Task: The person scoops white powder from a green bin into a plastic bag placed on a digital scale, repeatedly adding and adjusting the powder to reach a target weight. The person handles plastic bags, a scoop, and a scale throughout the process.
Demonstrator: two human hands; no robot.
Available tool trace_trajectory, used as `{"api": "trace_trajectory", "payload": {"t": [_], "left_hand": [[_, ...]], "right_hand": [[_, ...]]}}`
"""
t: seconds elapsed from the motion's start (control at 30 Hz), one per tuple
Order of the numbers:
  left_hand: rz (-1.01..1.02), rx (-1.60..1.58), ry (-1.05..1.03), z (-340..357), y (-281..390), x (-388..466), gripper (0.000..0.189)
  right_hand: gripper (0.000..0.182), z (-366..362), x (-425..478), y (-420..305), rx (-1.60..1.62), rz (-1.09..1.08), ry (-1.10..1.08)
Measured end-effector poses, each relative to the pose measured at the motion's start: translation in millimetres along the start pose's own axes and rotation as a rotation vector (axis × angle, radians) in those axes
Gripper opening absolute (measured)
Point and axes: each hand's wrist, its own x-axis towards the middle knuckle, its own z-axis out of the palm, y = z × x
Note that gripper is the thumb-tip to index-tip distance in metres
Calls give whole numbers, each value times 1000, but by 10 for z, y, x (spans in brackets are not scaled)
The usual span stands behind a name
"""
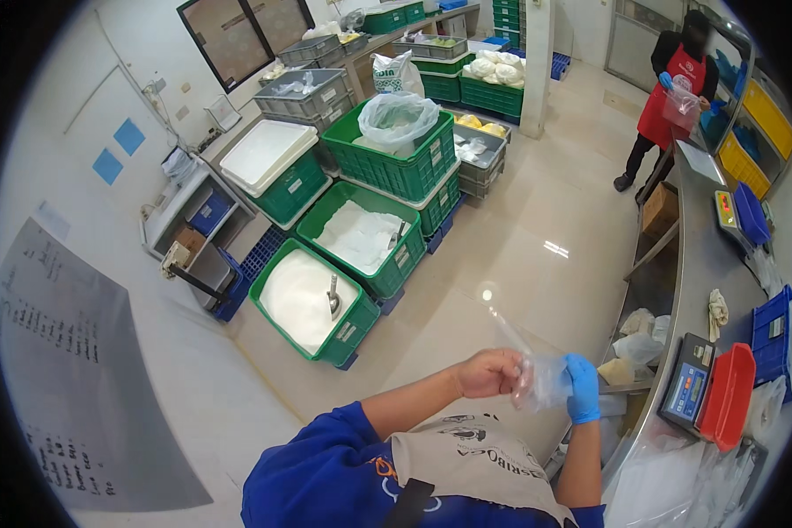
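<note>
A clear plastic bag point(548, 383) is stretched between my two hands in front of my apron. My left hand point(492, 374) is bare and pinches the bag's left side, its fingers curled in. On the other side, my right hand point(582, 389) wears a blue glove and grips the bag. Whether anything is inside the bag cannot be made out. To the right, a digital scale point(688, 383) with a red plastic tray point(728, 396) sits on the steel table point(663, 310).
At left, a green crate point(313, 300) holds white granules and a metal scoop point(333, 297); another green crate point(361, 237) holds white powder. A person in a red apron point(683, 79) stands at the table's far end, holding a clear bag. A pillar point(538, 72) rises behind the crates.
</note>
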Motion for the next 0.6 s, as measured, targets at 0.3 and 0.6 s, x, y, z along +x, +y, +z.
{"api": "trace_trajectory", "payload": {"t": [0.3,0.6], "left_hand": [[18,891,304,532,-27,274,46],[432,1933,816,-171,201,378,36]], "right_hand": [[17,635,-290,-1136,-876,-697,91],[24,-274,-233,-618,-554,-492,681]]}}
